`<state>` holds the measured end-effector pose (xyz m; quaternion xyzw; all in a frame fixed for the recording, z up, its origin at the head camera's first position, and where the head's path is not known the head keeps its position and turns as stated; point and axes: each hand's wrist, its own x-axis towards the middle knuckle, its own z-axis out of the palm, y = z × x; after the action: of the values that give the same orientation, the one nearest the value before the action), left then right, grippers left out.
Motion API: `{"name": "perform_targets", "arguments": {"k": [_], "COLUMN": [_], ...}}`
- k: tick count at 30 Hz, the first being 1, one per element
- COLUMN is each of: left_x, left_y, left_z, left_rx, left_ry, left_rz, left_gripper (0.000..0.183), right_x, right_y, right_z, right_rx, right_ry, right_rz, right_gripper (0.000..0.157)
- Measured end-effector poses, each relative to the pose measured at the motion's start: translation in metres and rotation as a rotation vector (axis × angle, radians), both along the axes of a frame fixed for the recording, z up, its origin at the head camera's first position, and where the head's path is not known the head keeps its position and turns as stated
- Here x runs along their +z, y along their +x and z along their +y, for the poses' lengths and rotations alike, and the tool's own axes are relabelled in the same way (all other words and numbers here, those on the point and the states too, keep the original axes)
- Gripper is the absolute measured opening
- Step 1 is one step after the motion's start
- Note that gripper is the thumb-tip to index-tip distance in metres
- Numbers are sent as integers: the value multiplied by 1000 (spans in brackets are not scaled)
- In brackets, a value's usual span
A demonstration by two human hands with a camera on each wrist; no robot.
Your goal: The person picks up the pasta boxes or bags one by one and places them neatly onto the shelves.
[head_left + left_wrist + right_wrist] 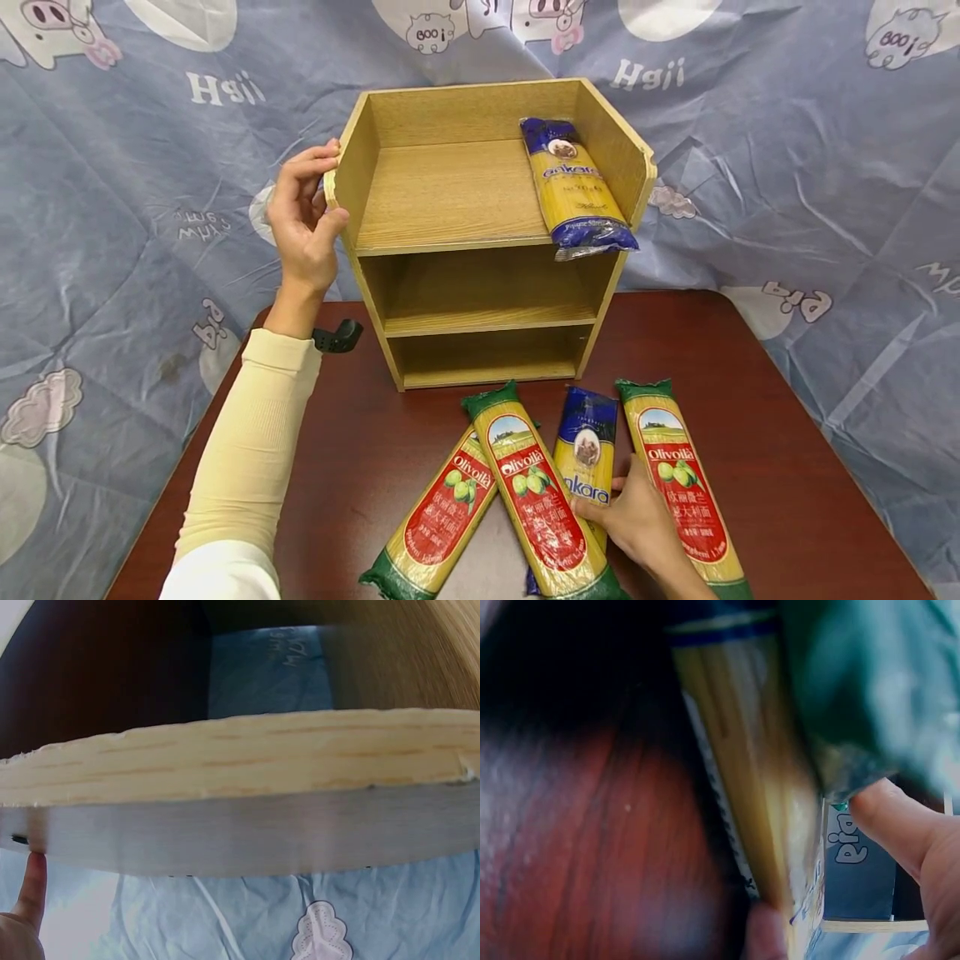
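My left hand (303, 221) grips the front edge of the left side panel of a small wooden shelf (442, 187). That panel (240, 757) fills the left wrist view, with one finger against it. On the table my right hand (637, 517) grips a blue-and-yellow Ankara spaghetti pack (587, 446). In the right wrist view the pack (742, 735) runs lengthwise between thumb and a fingertip. A green-and-red Olivoilà spaghetti pack (532, 492) overlaps its lower left side. Another Ankara pack (573, 187) lies on the top shelf at the right, its lower end over the front edge.
A second Olivoilà pack (450, 517) lies slanted at the left, partly under the middle one. A third Olivoilà pack (686, 492) lies right of my right hand. The shelf stands at the back of the dark red table (337, 467), before a patterned blue cloth (810, 192).
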<state>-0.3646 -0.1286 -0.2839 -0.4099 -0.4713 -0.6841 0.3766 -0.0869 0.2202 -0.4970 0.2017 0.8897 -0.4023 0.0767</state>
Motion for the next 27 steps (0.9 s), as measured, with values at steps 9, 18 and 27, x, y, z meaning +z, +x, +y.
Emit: {"name": "perform_targets", "arguments": {"k": [9,18,27], "left_x": [-3,-1,0], "left_y": [0,0,0], "left_z": [-2,0,-1], "left_rx": [-10,-18,-24], "left_ry": [-3,-4,-1], "left_rz": [1,6,-3], "left_gripper": [51,53,57], "right_x": [-9,-15,-16], "right_y": [-4,-4,-9], "right_z": [0,-14,-22], "right_rx": [6,-49,-7], "right_ry": [69,-134,-354], "right_rz": [18,70,32], "right_gripper": [99,46,27]}}
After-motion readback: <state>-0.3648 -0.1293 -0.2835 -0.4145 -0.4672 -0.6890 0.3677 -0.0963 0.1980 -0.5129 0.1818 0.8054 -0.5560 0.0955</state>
